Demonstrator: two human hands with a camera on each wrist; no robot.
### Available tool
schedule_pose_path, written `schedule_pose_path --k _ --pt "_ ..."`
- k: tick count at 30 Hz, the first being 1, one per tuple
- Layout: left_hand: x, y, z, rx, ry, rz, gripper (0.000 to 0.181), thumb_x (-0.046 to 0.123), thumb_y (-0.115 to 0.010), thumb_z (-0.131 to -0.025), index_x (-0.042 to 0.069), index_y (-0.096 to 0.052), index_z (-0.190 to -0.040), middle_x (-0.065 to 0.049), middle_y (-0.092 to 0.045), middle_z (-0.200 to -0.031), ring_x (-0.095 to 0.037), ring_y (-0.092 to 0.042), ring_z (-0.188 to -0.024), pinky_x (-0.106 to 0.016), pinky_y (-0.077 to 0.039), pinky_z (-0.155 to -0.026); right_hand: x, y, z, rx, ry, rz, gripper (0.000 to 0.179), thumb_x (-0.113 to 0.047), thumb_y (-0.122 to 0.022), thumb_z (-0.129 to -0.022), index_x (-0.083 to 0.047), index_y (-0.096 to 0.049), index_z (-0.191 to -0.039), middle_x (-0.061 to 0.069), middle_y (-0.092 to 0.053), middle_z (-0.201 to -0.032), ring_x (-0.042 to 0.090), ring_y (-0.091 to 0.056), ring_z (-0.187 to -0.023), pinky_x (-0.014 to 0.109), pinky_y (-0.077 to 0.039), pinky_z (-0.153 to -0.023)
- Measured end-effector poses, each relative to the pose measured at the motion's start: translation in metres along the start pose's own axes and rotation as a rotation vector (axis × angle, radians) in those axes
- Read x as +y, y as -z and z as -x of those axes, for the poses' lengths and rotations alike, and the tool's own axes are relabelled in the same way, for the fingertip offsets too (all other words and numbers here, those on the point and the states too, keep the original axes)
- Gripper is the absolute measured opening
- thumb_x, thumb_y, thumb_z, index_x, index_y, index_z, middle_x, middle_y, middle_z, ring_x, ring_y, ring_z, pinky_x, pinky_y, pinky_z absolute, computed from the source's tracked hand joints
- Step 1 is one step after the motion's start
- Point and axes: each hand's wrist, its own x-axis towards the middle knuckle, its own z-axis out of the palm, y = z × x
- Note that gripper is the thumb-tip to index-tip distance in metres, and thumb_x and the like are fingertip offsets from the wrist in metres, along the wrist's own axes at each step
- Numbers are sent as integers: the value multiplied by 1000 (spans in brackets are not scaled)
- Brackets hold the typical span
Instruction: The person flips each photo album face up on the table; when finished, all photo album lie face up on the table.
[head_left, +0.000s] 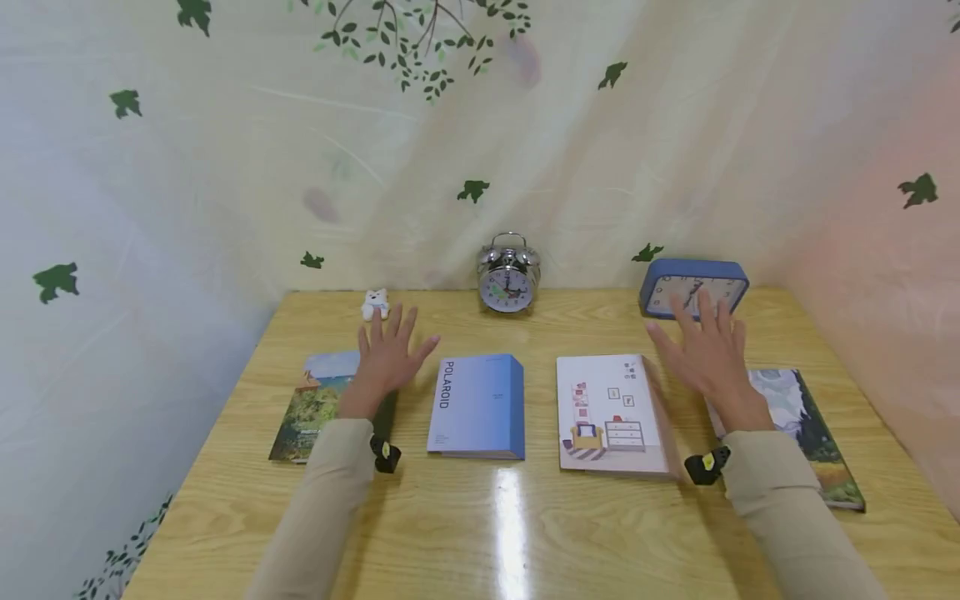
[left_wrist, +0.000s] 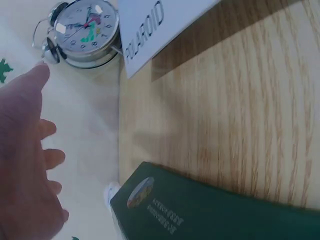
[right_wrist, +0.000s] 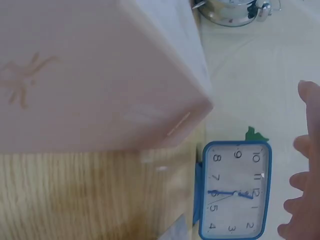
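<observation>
My left hand [head_left: 386,360] hovers with spread fingers above a dark green book with a landscape cover [head_left: 318,421], holding nothing. Beyond its fingertips sits a small white animal figurine [head_left: 376,305]. A blue book marked POLAROID [head_left: 476,408] lies to its right, and the left wrist view shows that book's edge [left_wrist: 165,22]. Fingers spread and holding nothing, my right hand [head_left: 705,354] is in the air between a white book with a room drawing [head_left: 607,408] and another landscape book [head_left: 825,450], partly covered by my forearm. Behind those fingers stands a blue-framed clock [head_left: 693,292].
A silver twin-bell alarm clock [head_left: 508,279] stands at the back middle of the wooden table [head_left: 465,533]. A pale cloth with printed leaves [head_left: 420,192] hangs behind and at both sides. Both wrists carry black wrist cameras [head_left: 386,455].
</observation>
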Motion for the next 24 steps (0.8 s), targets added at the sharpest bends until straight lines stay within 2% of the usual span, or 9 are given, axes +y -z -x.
schedule_pose_path --k 6,10,13,18,24 --pt "-15 7 -2 115 -78 142 68 44 -44 -100 5 -23 -152 -21 -23 -156 -44 -11 -145 -58 -9 -117 -15 4 -4 103 78 -98 83 -58 -42 -95 -13 -8 -155 21 -1 -160 43 1 -146 66 -3 -113" --pt "-28 15 1 173 -98 250 63 35 -50 -99 0 -31 -148 -23 -34 -150 -40 -26 -141 -54 -19 -116 -31 3 -8 129 153 -189 82 -50 -51 -94 -14 -11 -155 20 -8 -159 42 -5 -146 67 -10 -111" --pt "-37 22 5 187 -82 302 61 35 -51 -99 2 -34 -147 -23 -36 -149 -39 -30 -139 -55 -25 -113 -47 -2 -12 146 218 -210 81 -45 -56 -93 -13 -14 -155 20 -12 -158 42 -10 -145 67 -14 -110" --pt "-55 30 17 199 -40 344 62 38 -51 -99 4 -34 -147 -23 -35 -149 -40 -31 -138 -57 -27 -111 -80 -15 -18 174 321 -230 80 -40 -62 -91 -7 -23 -152 21 -20 -156 43 -20 -142 65 -22 -109" --pt "-75 33 36 204 10 381 64 41 -50 -98 3 -34 -147 -22 -36 -149 -41 -32 -137 -59 -28 -109 -120 -31 -21 127 389 -247 81 -40 -62 -91 -5 -23 -152 22 -22 -155 40 -23 -142 60 -25 -111"
